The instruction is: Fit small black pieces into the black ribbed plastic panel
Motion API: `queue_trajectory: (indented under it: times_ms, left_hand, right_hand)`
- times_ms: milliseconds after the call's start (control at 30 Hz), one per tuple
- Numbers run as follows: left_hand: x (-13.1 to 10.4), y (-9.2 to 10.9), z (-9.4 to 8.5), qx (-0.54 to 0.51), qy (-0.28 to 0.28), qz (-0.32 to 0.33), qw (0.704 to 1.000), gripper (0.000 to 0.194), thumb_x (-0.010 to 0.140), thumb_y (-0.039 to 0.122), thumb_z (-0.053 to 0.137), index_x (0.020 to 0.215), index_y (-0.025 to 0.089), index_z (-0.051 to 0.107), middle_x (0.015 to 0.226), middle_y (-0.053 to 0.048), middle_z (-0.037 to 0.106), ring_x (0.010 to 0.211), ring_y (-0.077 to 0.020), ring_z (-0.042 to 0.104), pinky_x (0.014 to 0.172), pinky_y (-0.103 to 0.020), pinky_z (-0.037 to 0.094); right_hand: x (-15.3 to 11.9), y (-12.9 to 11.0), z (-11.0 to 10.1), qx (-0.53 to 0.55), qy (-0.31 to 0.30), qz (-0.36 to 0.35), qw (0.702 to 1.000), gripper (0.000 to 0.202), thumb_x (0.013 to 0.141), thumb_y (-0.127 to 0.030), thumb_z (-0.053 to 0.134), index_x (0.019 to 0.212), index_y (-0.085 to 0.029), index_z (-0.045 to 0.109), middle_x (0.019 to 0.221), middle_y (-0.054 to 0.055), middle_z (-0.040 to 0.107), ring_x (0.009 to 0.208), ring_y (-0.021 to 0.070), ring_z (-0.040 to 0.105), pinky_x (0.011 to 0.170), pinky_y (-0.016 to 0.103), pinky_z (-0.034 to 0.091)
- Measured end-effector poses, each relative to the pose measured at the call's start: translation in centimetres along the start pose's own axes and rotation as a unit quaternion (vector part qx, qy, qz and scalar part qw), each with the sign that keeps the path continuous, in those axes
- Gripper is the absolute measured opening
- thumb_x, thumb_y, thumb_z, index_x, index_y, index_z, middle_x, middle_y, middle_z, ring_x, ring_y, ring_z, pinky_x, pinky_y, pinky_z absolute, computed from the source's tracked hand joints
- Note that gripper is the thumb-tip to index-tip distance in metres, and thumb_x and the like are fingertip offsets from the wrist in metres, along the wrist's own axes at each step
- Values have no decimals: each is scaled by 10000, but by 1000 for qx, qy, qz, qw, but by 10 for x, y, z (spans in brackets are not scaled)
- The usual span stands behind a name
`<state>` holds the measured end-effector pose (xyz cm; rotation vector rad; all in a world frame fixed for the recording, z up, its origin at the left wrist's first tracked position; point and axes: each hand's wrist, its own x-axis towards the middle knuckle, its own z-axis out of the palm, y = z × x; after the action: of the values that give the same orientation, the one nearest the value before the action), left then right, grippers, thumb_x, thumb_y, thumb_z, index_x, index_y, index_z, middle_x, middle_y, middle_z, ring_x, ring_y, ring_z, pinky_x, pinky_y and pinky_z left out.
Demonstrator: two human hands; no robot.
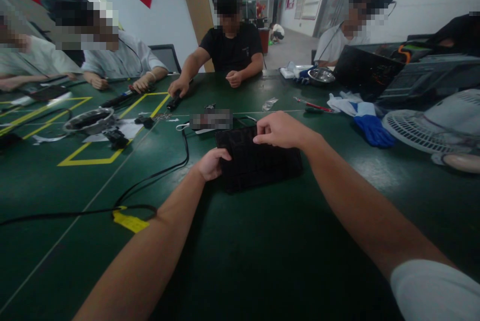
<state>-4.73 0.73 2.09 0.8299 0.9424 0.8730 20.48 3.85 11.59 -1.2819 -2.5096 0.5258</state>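
A flat black rectangular panel (262,163), perhaps a casing part, is tilted up over the green table (285,251). My left hand (214,163) grips its left edge, thumb on the near face. Above its top edge is my right hand (279,130), fingers curled together in a pinch; whatever lies between the fingertips is too small to make out. Just behind the panel lies a small box-like device (210,120), partly blurred, with a white cord loop at its left end.
Left are a round metal housing (90,120), a black cable (150,177) with a yellow tag (130,221), and small black parts. Right are a red-handled tool (318,106), blue-and-white gloves (373,128) and a fan (431,121). A person in black (232,46) sits opposite, others alongside.
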Motion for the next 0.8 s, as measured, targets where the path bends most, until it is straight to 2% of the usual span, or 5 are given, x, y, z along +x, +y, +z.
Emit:
queue_trajectory:
  times_ms: [200,467,800]
  left_hand:
    - [3,-2,-2,-2,22,-15,1000,469,535,95,627,964,115,813,838,-84,835,769,-274,794,674,-356,624]
    - [11,-5,-5,-38,-34,12,999,410,564,61,618,923,118,809,824,-86,831,680,-251,773,678,-374,638]
    - [11,-5,-6,-45,-40,16,998,439,568,60,622,959,123,813,872,-98,845,737,-276,801,719,-404,670]
  right_hand:
    - [-2,3,-1,56,-26,10,998,126,922,-283,726,842,-186,738,673,-7,734,582,132,684,659,265,480]
    - [-2,7,-6,60,-39,19,997,93,908,-257,701,898,-184,759,695,5,756,631,151,725,675,260,518]
    - [-4,7,-10,57,-60,21,996,97,883,-232,717,941,-182,777,709,4,765,667,158,735,678,256,505]
